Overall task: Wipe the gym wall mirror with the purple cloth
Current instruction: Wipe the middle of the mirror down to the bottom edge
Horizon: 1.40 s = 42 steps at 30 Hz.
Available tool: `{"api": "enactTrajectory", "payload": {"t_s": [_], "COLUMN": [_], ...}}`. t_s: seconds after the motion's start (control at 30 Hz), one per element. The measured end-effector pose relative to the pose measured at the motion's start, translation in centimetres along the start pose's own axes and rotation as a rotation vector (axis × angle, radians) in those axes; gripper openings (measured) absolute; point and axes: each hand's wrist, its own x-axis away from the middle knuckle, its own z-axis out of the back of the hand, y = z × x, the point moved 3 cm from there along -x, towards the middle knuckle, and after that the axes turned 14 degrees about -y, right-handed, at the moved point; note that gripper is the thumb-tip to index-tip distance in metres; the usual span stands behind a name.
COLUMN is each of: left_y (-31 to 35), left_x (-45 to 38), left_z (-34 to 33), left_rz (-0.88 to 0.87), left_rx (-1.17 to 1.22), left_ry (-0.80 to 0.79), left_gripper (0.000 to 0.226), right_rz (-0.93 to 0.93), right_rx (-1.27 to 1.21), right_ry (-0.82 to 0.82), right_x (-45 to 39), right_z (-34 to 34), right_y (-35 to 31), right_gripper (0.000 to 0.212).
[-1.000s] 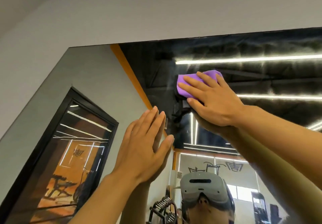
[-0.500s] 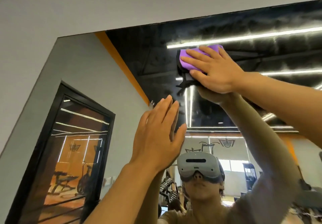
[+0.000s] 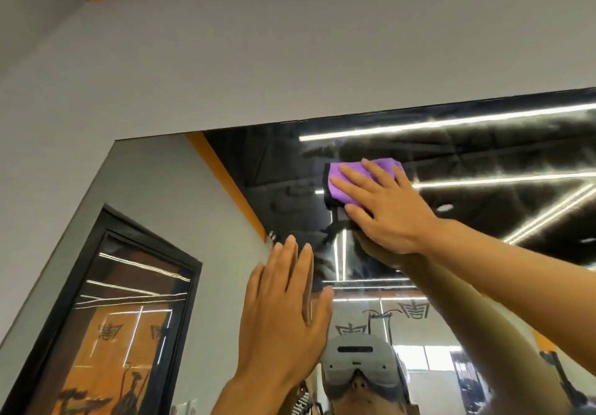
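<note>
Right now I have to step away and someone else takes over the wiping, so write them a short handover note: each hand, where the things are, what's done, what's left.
Right hand: straight fingers press the purple cloth flat on the mirror, near its top edge.
Left hand: open, fingers straight, raised at the glass lower down and left of the cloth; holds nothing.
Done: cannot tell which parts are clean. Hazy streaks show on the glass around and right of the cloth.
Left: probably the streaked upper band to the right, then the glass below.

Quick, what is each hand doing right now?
Left hand: open, flat by the mirror.
Right hand: open, pressing the purple cloth.
</note>
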Motion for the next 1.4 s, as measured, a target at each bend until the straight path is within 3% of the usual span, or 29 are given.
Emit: {"api": "enactTrajectory", "payload": {"t_s": [0.13, 0.27, 0.43, 0.6, 0.73, 0.93, 1.13, 1.4], "left_y": [-0.6, -1.7, -2.2, -3.1, -3.8, -5.1, -6.4, -7.3], "left_x": [-1.0, -2.3, -3.7, -4.4, -4.7, -4.6, -4.5, -4.6], "left_z": [1.7, 2.5, 3.0, 2.2, 2.1, 2.5, 2.8, 3.1], "left_rz": [0.041, 0.06, 0.062, 0.061, 0.039, 0.022, -0.104, -0.071], "left_rx": [-0.017, -0.02, -0.039, -0.07, -0.125, -0.109, -0.112, -0.009], "left_ry": [-0.027, -0.004, 0.001, 0.03, 0.003, 0.029, 0.159, -0.029], "left_gripper": [0.081, 0.073, 0.075, 0.089, 0.064, 0.058, 0.057, 0.056], "right_rz": [0.142, 0.17, 0.051, -0.134, -0.196, 0.105, 0.189, -0.111], "right_rx": [0.067, 0.065, 0.051, -0.016, -0.021, 0.076, 0.118, 0.042], "right_ry": [-0.095, -0.113, -0.027, 0.026, 0.051, -0.021, -0.068, 0.013], "right_x": [4.8, 3.3, -3.1, -8.7, -9.9, -0.4, 1.4, -12.2], "right_z": [-2.9, -1.2, 1.3, 4.3, 4.5, -1.7, -1.3, 3.8], "right_y": [-1.7, -1.1, 0.4, 2.4, 1.5, -4.8, -5.0, -2.2], "right_gripper": [0.056, 0.053, 0.068, 0.052, 0.054, 0.057, 0.048, 0.054]}}
